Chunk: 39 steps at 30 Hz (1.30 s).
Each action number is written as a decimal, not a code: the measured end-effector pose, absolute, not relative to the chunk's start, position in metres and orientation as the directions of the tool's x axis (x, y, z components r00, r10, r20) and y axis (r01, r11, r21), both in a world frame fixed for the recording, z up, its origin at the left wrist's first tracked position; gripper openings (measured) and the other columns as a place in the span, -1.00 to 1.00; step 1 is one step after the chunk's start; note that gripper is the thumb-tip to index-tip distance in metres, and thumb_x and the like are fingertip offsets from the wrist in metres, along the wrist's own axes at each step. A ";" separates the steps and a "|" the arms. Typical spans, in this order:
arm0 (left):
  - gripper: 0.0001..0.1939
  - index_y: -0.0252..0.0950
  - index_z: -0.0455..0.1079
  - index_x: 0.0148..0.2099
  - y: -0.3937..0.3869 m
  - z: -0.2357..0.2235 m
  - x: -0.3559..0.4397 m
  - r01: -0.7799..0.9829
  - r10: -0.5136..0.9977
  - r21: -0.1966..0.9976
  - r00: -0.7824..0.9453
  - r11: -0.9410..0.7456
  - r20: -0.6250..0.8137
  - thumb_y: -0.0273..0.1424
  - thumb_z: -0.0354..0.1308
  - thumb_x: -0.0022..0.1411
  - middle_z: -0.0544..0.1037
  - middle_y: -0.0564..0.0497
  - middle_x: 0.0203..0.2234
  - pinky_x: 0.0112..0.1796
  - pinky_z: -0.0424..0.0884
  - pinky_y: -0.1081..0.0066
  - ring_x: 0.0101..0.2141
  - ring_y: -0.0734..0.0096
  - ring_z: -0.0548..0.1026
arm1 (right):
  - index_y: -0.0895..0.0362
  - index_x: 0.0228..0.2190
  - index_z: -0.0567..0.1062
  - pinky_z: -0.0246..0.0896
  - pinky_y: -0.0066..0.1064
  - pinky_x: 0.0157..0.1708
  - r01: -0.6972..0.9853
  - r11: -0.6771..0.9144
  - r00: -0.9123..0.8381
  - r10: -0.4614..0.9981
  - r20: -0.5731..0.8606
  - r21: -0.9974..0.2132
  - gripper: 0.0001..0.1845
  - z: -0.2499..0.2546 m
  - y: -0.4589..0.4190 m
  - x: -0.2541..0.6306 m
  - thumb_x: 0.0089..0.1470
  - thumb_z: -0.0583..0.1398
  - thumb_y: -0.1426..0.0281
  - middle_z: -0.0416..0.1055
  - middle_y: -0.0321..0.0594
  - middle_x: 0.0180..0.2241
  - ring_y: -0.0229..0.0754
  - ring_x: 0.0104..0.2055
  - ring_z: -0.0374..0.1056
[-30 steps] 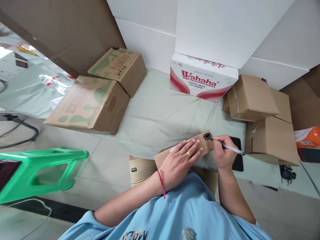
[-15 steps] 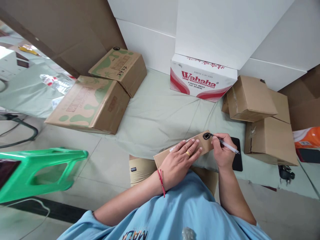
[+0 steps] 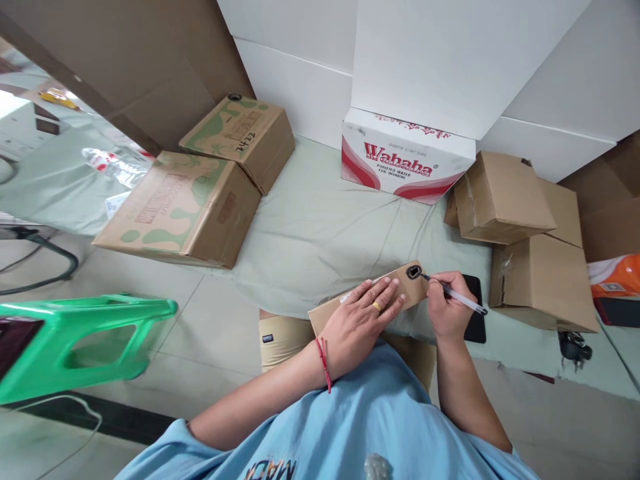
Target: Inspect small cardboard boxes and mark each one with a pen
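A small brown cardboard box (image 3: 407, 283) lies at the near edge of the cloth-covered table. Near its right end is a dark hole (image 3: 415, 272) with scribbled black ink around it. My left hand (image 3: 363, 317) rests flat across the box, fingers stretched out, with a ring on one finger. In my right hand (image 3: 447, 303) a clear-barrelled pen (image 3: 463, 299) is pinched, its dark tip at the right side of the inked ring. Whether the tip touches the cardboard I cannot tell. A black tablet-like slab (image 3: 477, 310) lies partly behind my right hand.
A white and red water carton (image 3: 407, 160) stands at the back. Brown boxes (image 3: 543, 280) are stacked on the right, beside keys (image 3: 575, 348). Two printed cartons (image 3: 220, 213) sit on the left. A green plastic stool (image 3: 95, 340) stands on the floor at left.
The pen tip has shifted slightly right and down, from the top right of the inked ring to its right side. My right hand moved a little with it; my left hand stayed put.
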State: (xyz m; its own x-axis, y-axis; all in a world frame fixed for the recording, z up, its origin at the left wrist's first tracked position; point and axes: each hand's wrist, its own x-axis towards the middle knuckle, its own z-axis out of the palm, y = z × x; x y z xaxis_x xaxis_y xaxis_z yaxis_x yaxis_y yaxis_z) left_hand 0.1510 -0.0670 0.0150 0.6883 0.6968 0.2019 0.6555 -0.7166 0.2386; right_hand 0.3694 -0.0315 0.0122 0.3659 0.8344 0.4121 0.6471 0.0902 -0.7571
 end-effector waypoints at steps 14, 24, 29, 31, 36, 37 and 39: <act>-0.42 -0.27 0.20 0.53 -0.067 0.014 0.151 0.657 0.697 0.236 0.690 -0.716 0.194 -0.45 0.02 0.54 0.20 -0.13 0.54 0.46 0.04 0.13 0.51 0.13 0.19 | 0.08 -0.31 0.57 0.42 -0.39 -0.37 0.705 0.107 0.293 0.856 0.426 -0.701 -0.83 0.016 -0.032 0.368 0.25 0.24 0.26 0.59 -0.27 -0.49 -0.17 -0.47 0.52; -0.46 -0.26 0.21 0.52 -0.066 0.015 0.151 0.656 0.701 0.253 0.685 -0.712 0.199 -0.45 -0.04 0.58 0.21 -0.12 0.54 0.46 0.04 0.13 0.51 0.14 0.20 | 0.07 -0.29 0.57 0.41 -0.39 -0.39 0.718 0.121 0.238 0.882 0.406 -0.685 -0.80 0.019 -0.031 0.361 0.29 0.22 0.23 0.62 -0.24 -0.45 -0.18 -0.48 0.50; -0.45 -0.25 0.22 0.52 -0.065 0.015 0.152 0.662 0.704 0.243 0.685 -0.709 0.189 -0.44 -0.01 0.57 0.21 -0.13 0.54 0.46 0.05 0.13 0.51 0.13 0.20 | 0.07 -0.25 0.61 0.42 -0.38 -0.38 0.653 0.144 0.165 0.931 0.326 -0.743 -0.75 0.017 -0.039 0.366 0.30 0.26 0.16 0.61 -0.26 -0.46 -0.17 -0.46 0.51; -0.45 -0.25 0.21 0.53 -0.066 0.015 0.152 0.665 0.708 0.246 0.683 -0.705 0.180 -0.45 -0.02 0.57 0.20 -0.12 0.54 0.47 0.03 0.11 0.51 0.14 0.19 | 0.09 -0.21 0.63 0.44 -0.36 -0.36 0.578 0.120 0.248 0.916 0.314 -0.807 -0.73 0.015 -0.042 0.373 0.27 0.30 0.14 0.61 -0.25 -0.45 -0.17 -0.44 0.52; -0.34 -0.12 0.16 0.56 -0.070 0.017 0.152 0.715 0.769 0.295 0.623 -0.634 0.143 -0.49 0.04 0.49 0.15 -0.12 0.56 0.47 -0.16 -0.32 0.55 -0.05 0.07 | 0.13 -0.11 0.58 0.28 -0.42 -0.51 0.161 0.028 0.530 0.841 0.111 -0.987 -0.52 0.003 -0.045 0.409 0.09 0.42 0.05 0.59 -0.23 -0.40 -0.26 -0.52 0.36; -0.28 -0.09 0.16 0.56 -0.069 0.018 0.152 0.732 0.788 0.304 0.602 -0.609 0.128 -0.52 0.09 0.44 0.11 -0.15 0.57 0.44 -0.13 -0.42 0.56 -0.17 0.01 | 0.14 -0.17 0.56 0.19 -0.45 -0.57 0.129 -0.033 0.519 0.854 0.039 -0.991 -0.50 -0.001 -0.047 0.418 0.07 0.41 -0.01 0.55 -0.26 -0.45 -0.28 -0.56 0.30; -0.18 -0.04 0.16 0.56 -0.065 0.023 0.151 0.769 0.825 0.317 0.559 -0.555 0.088 -0.58 0.15 0.32 0.02 -0.20 0.59 0.35 0.04 -0.51 0.55 -0.37 -0.04 | 0.12 -0.37 0.50 -0.01 -0.48 -0.65 0.204 -0.203 0.446 0.890 -0.094 -0.958 -0.44 -0.011 -0.052 0.432 0.09 0.34 -0.15 0.42 -0.35 -0.58 -0.32 -0.65 0.15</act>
